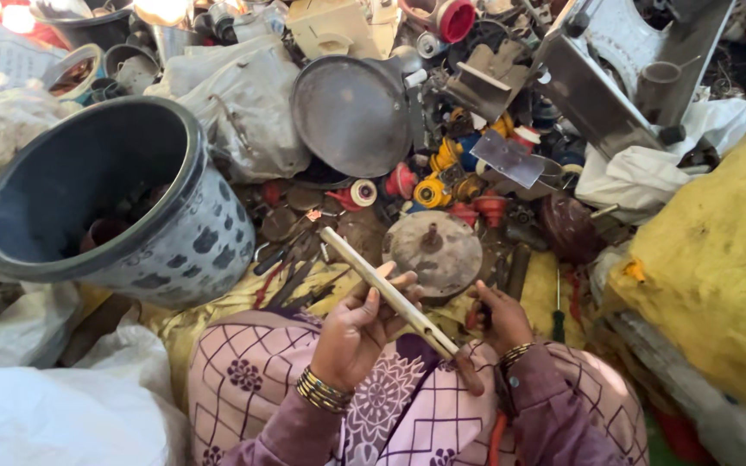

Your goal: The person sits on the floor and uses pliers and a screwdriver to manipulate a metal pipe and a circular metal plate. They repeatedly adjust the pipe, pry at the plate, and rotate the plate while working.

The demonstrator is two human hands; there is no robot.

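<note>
My left hand (357, 328) grips a long pale metal bar (388, 292) that runs diagonally from upper left down to my lap, where its brown end rests. My right hand (498, 315) is closed around a small dark tool just right of the bar, near a green-handled screwdriver (558, 321). A round rusty metal disc with a centre shaft (435, 250) lies just beyond both hands. My lap is covered in pink patterned cloth (243, 380).
A large dark plastic tub (97, 194) tilts at the left. A round metal lid (351, 114), coloured spools and small parts (442, 177), and grey metal housings (615, 69) pile up behind. White sacks (53, 414) lie left; a yellow sack (718, 267) stands right.
</note>
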